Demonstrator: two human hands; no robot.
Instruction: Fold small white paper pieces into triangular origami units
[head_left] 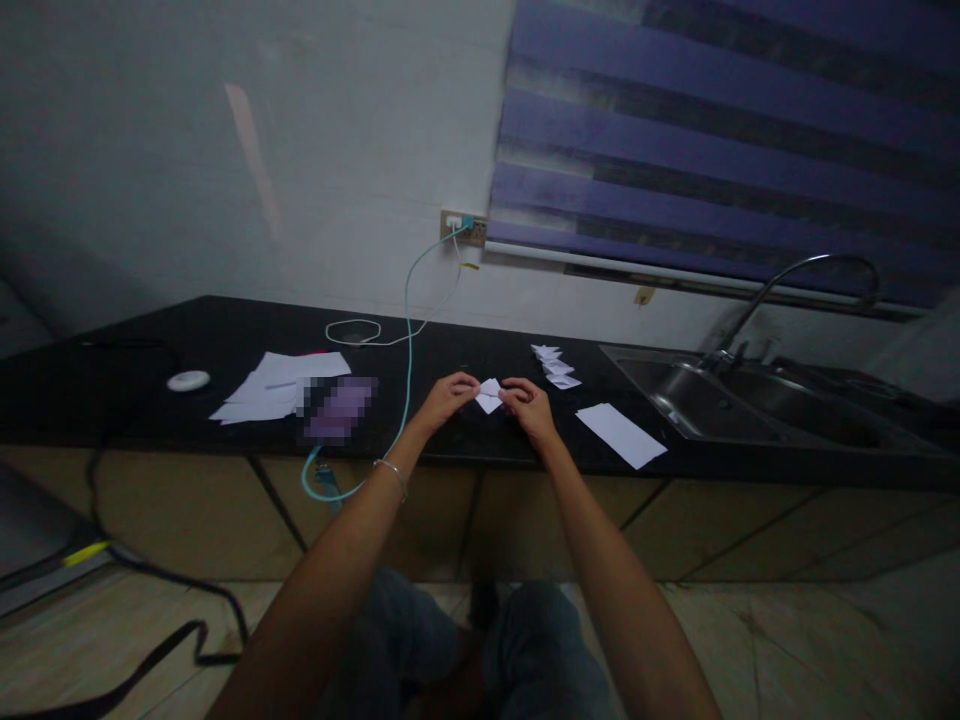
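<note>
Both my hands meet over the black countertop on a small folded white paper piece. My left hand pinches its left side and my right hand pinches its right side, fingers closed on it. A silver bracelet circles my left wrist. Just beyond my right hand lies a little pile of folded white paper pieces. A flat white sheet rests to the right near the counter's front edge.
A spread of white sheets and a blurred purple object lie at the left, with a white round object. A teal cable runs from the wall socket. A steel sink with faucet sits at the right.
</note>
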